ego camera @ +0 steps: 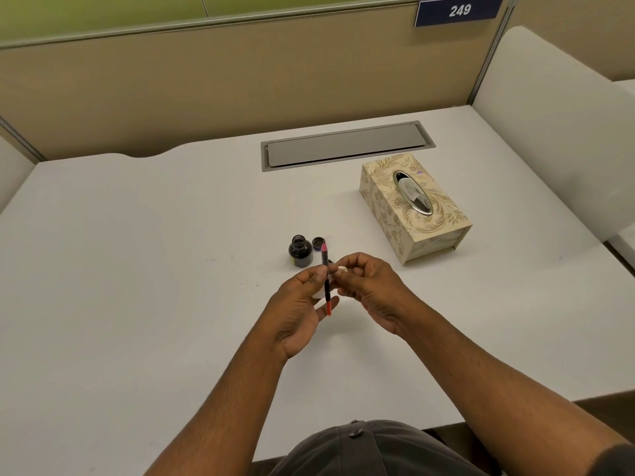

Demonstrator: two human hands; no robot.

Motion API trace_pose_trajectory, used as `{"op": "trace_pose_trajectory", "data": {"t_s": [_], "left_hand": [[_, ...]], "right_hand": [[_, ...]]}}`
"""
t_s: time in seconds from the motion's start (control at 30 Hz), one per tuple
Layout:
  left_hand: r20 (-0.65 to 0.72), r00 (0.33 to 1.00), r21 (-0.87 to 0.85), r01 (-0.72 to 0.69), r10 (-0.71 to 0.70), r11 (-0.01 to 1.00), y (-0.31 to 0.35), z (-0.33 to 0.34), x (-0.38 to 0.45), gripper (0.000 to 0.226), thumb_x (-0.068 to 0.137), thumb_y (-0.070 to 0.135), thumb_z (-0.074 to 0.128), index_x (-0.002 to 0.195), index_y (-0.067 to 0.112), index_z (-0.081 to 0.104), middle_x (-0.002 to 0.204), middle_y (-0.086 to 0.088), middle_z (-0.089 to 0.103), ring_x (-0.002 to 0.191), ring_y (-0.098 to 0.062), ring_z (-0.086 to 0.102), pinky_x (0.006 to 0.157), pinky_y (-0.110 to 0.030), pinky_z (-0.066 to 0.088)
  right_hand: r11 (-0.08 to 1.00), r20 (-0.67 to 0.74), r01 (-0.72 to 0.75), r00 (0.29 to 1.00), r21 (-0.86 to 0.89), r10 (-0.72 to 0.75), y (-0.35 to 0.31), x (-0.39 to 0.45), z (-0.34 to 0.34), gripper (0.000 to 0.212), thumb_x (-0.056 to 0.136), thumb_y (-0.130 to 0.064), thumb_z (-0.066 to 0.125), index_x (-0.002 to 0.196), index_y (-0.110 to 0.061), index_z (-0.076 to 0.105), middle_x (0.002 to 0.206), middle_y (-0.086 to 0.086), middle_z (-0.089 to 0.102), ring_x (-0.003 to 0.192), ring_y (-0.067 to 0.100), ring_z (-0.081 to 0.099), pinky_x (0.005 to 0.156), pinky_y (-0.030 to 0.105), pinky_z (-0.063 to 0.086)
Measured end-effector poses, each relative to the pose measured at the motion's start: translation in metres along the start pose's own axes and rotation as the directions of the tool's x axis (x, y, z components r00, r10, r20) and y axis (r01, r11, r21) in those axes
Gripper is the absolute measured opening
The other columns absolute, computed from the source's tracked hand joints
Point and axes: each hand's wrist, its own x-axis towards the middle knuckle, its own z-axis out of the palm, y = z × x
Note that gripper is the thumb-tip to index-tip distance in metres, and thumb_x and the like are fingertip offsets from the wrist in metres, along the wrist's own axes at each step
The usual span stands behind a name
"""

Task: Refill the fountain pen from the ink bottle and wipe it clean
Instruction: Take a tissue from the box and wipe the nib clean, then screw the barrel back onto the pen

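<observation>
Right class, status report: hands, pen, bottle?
Left hand pinching pen. Right hand holding tissue beside it. Bottle open, cap alongside. Nothing blocking.

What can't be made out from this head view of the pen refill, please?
- Pen nib: too small to tell which end carries it.
- White bit by the right hand: mostly hidden by the fingers, so I cannot say it is tissue.
- Left hand: its palm side faces away; grip contact unclear.
- Ink bottle level: dark glass hides it.
- Tissue box: contents mostly hidden.

Beside the open dark glass ink bottle (300,251), the left hand (300,312) pinches a slim black-and-red fountain pen (326,280); the right hand (369,286) touches it.
</observation>
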Motion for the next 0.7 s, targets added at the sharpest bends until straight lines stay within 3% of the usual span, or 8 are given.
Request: {"op": "trace_pose_trajectory", "data": {"t_s": [0.07,0.17,0.23,0.37,0.47,0.57,0.7], "left_hand": [[0.021,1.0,-0.08,0.021,-0.02,0.997,0.0,0.0,0.0,0.027,0.092,0.021,0.057,0.112,0.006,0.068,0.117,-0.013,0.066,0.117,-0.029,0.059,0.102,-0.046,0.046],[0.012,0.999,-0.19,0.032,-0.03,0.981,0.001,-0.001,0.001,0.018,0.095,0.019,0.055,0.1,0.008,0.069,0.106,-0.011,0.067,0.103,-0.024,0.063,0.101,-0.046,0.045],[-0.017,1.0,-0.224,0.012,-0.016,0.974,0.002,-0.004,0.003,0.017,0.096,0.017,0.054,0.097,0.007,0.068,0.104,-0.011,0.068,0.095,-0.021,0.066,0.098,-0.042,0.048],[-0.113,0.994,-0.215,-0.03,0.005,0.976,0.008,-0.012,0.005,0.016,0.096,0.018,0.054,0.095,0.009,0.067,0.092,-0.005,0.067,0.071,-0.012,0.064,0.079,-0.029,0.046],[-0.201,0.979,-0.213,-0.02,-0.023,0.977,0.014,-0.027,0.004,0.014,0.093,0.023,0.058,0.095,0.013,0.068,0.082,0.001,0.062,0.069,-0.011,0.051,0.073,-0.028,0.04],[-0.255,0.964,-0.232,0.015,-0.076,0.973,0.019,-0.042,0.002,0.014,0.089,0.027,0.064,0.097,0.016,0.069,0.074,0.003,0.057,0.067,-0.009,0.048,0.07,-0.027,0.04],[-0.293,0.951,-0.237,0.025,-0.096,0.971,0.021,-0.048,0.001,0.011,0.087,0.028,0.066,0.092,0.019,0.071,0.065,0.005,0.051,0.065,-0.008,0.044,0.07,-0.027,0.035]], "right_hand": [[0.992,-0.033,0.028,0.999,-0.126,-0.032,0.004,0.0,0.006,0.01,0.087,-0.007,0.07,0.096,-0.008,0.07,0.09,0.011,0.074,0.079,0.017,0.068,0.066,0.023,0.051],[0.936,-0.109,0.063,0.988,-0.347,-0.107,0.008,0.003,0.014,0.009,0.083,-0.018,0.075,0.091,-0.014,0.074,0.083,0.0,0.073,0.074,0.011,0.064,0.067,0.022,0.05],[0.885,-0.084,0.1,0.985,-0.455,-0.154,0.01,0.006,0.017,0.008,0.081,-0.02,0.077,0.088,-0.017,0.075,0.083,0.0,0.072,0.067,0.009,0.058,0.066,0.024,0.049],[0.873,-0.004,0.097,0.994,-0.479,-0.112,0.01,0.008,0.019,0.012,0.08,-0.026,0.078,0.09,-0.023,0.072,0.086,-0.005,0.07,0.067,0.007,0.054,0.065,0.024,0.049],[0.873,-0.08,0.039,0.993,-0.487,-0.089,0.017,0.011,0.018,0.016,0.083,-0.033,0.074,0.09,-0.02,0.068,0.085,-0.007,0.067,0.075,0.008,0.057,0.067,0.024,0.047],[0.772,-0.161,-0.062,0.986,-0.632,-0.053,0.032,0.017,0.014,0.015,0.085,-0.034,0.07,0.083,-0.02,0.065,0.079,-0.009,0.064,0.076,0.009,0.058,0.066,0.023,0.045],[0.555,-0.132,-0.135,0.99,-0.821,0.046,0.051,0.023,0.022,0.02,0.085,-0.038,0.068,0.083,-0.018,0.063,0.08,-0.007,0.065,0.078,0.013,0.061,0.068,0.028,0.049]]}}
